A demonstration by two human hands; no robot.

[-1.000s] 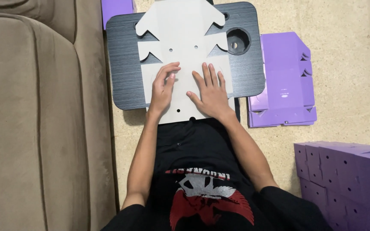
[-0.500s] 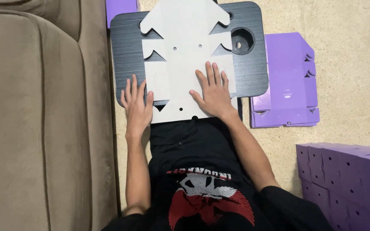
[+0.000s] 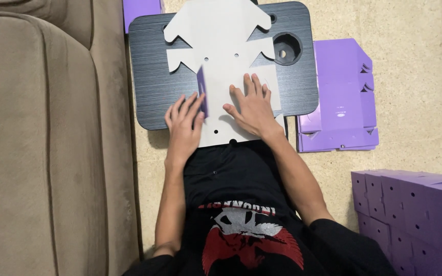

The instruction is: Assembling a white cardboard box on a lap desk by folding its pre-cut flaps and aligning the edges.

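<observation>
The left hand [image 3: 184,125] lies with its fingers [image 3: 196,105] spread and nearly straight, gripping nothing; the fingertips push against the left side flap of the flat white die-cut cardboard box blank [image 3: 221,56], and that flap stands raised on edge, showing its purple underside. The right hand [image 3: 251,110] presses flat, palm down, on the middle of the same blank, its fingers [image 3: 254,84] open and slightly fanned, closed around nothing. The blank lies white side up on the dark grey ribbed lap tray with rounded corners [image 3: 152,76], its near edge hanging over the tray toward the person's black printed shirt [image 3: 241,225]. A round cup recess [image 3: 286,49] sits in the tray's far right corner, just beside the blank's right tabs. To the right of the tray, on the beige speckled floor [image 3: 410,61], lies a stack of flat purple cardboard blanks [image 3: 341,97], its left edge tucked under the tray. Folded purple cardboard boxes [image 3: 415,214] are grouped at the lower right, well apart from both hands. A tan fabric sofa [image 3: 47,138] fills the left side, close beside the left forearm
</observation>
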